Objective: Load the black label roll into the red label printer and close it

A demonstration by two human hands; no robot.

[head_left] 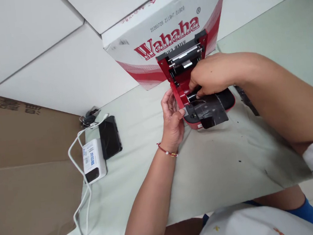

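We saw the bench [141,185] covered in pale green cloth, with a big brown carton [33,162] along its left side and a white Wahaha carton [128,53] at the back. Just in front of the white carton, on the bench, sat the red-and-black device [181,89], its lid raised to show a roller inside. The right hand [213,75] reached into the open body, fingers at a dark roll; whether its grip had closed on it, we could not tell. We found the left hand [172,121] holding the device's left side, thumb over the front corner, fingers along the outer wall. Well to the left, a white power bank [95,156] lay beside a black phone [110,136], with a white cable [69,152] looping past. A dark sheet [211,112] hung over the device's front edge, near the dark roll [192,97]. Smallest was the red bracelet [167,152] on the left wrist.
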